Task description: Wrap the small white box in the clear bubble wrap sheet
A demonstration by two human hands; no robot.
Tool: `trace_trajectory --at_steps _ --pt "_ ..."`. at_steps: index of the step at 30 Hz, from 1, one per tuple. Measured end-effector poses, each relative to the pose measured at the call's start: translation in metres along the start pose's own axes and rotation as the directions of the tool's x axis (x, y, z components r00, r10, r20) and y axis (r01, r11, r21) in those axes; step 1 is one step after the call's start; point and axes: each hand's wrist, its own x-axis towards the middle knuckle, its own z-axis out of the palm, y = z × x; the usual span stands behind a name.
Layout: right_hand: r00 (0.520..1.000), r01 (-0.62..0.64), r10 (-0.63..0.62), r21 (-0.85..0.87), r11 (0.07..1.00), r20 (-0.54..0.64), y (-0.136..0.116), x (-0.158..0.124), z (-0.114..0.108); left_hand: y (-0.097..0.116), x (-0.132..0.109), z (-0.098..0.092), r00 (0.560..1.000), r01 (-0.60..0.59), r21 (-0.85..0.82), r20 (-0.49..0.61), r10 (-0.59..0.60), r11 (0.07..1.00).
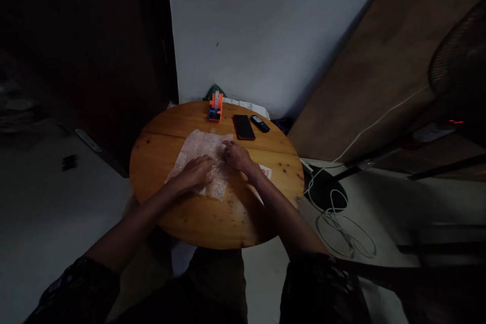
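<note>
A sheet of clear bubble wrap [195, 148] lies on the round wooden table. My left hand [198, 172] rests on the sheet's near part, palm down with its fingers stretched to the right. At the sheet's right side, my right hand [236, 156] has its fingers curled in and closed on the bubble wrap. A white card with red print [266, 171] is partly hidden beside my right forearm. Whether anything lies under the wrap cannot be made out in the dim light.
An orange tape dispenser [216, 107] stands at the back of the wooden table [152, 162]. To its right lie a dark tablet or large phone [243, 127] and a small black keypad phone [260, 123]. A coiled white cable [336, 223] and a fan [459, 55] are to the right.
</note>
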Motion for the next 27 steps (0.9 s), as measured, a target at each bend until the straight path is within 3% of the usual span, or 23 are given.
trace_trajectory --at_steps 6,10,17,22,27 --pt "1.0 -0.017 0.017 -0.014 1.0 -0.006 -0.002 0.0 -0.001 0.008 -0.014 0.006 0.998 -0.061 -0.015 0.002 0.061 0.998" --pt "1.0 0.009 -0.009 -0.003 1.0 -0.005 -0.004 -0.007 -0.006 0.017 -0.015 0.007 1.0 -0.019 -0.002 -0.002 0.019 1.0" --pt "0.989 0.108 -0.104 0.034 0.994 -0.1 0.011 -0.057 -0.018 0.011 -0.01 0.004 1.0 -0.029 0.086 -0.001 0.029 0.996" --pt "0.997 -0.007 0.006 -0.01 1.0 -0.077 0.036 -0.099 -0.027 0.013 -0.007 0.005 0.993 -0.03 0.029 0.111 0.026 0.999" --pt "0.985 -0.168 0.168 -0.027 0.985 -0.03 0.061 -0.114 -0.025 0.019 -0.006 0.008 0.98 -0.026 0.078 0.201 0.01 0.997"
